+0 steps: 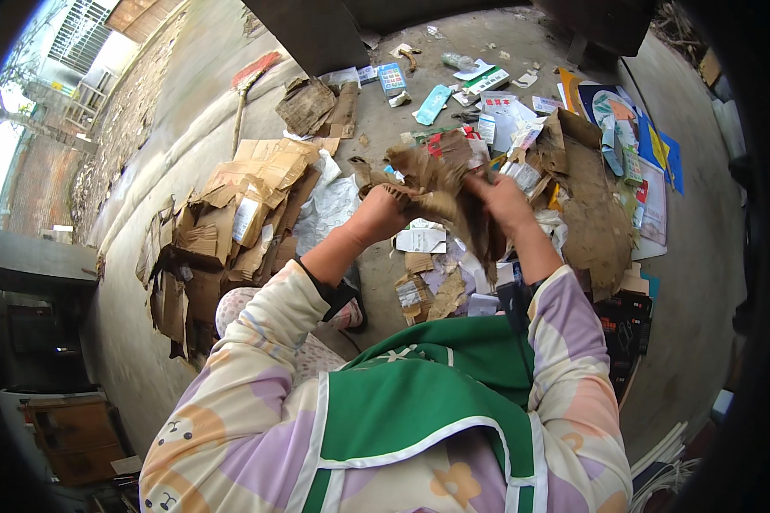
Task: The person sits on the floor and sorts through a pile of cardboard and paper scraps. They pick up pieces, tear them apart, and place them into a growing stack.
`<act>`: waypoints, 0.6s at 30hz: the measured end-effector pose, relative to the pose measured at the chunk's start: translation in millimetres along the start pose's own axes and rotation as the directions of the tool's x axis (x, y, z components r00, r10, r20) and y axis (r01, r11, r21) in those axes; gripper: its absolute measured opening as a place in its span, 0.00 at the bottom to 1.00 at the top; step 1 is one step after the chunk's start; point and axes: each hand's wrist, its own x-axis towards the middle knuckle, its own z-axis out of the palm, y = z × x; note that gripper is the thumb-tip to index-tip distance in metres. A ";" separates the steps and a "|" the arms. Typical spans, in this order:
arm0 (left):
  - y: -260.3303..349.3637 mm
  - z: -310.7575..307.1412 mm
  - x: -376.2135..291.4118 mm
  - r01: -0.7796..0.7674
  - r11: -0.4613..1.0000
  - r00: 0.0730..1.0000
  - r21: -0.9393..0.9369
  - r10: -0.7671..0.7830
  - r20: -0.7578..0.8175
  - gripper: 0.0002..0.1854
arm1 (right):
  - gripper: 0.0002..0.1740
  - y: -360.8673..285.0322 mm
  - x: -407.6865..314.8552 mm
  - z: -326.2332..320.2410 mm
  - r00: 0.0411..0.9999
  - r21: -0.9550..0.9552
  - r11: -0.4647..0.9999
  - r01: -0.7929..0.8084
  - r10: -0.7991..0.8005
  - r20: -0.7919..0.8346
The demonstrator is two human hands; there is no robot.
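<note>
Both of my hands hold a crumpled, torn piece of brown corrugated cardboard above the floor; parts of it are blurred. My left hand is closed on its left side, the fingers partly hidden. At its right side my right hand grips it. To the left lies a heap of flattened cardboard beside crumpled whitish plastic. Below my hands are a small white box and scraps of cardboard. A large brown cardboard piece rests to the right.
Loose papers, a light-blue packet and small boxes litter the concrete floor ahead. A broom lies at the upper left. Coloured boards and a dark printed box are at the right. Pale tubing lies lower right.
</note>
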 end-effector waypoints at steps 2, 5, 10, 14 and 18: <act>2.3 2.4 -8.3 0.038 0.999 0.999 -0.030 -0.038 0.013 0.11 | 0.21 2.7 4.3 -11.9 0.988 0.061 0.998 -0.003 0.012 -0.156; 2.3 -2.8 -14.8 0.055 0.998 0.998 -0.030 -0.054 0.042 0.09 | 0.22 6.8 7.2 -18.3 0.989 0.072 0.997 0.038 -0.027 -0.144; -1.2 -17.0 -22.7 0.355 0.904 0.924 -0.238 -0.302 0.234 0.09 | 0.21 -2.8 8.2 -28.8 0.915 0.148 0.978 0.145 -0.075 -0.398; -3.5 -23.3 -16.9 0.446 0.595 0.895 -0.669 -0.274 0.353 0.28 | 0.20 -7.0 4.5 -18.7 0.962 0.117 0.979 0.168 -0.137 -0.235; 2.8 -21.4 9.7 0.354 0.789 0.894 -0.502 -0.128 0.430 0.39 | 0.21 -11.4 -0.3 -3.9 0.965 -0.125 0.984 0.126 -0.151 -0.215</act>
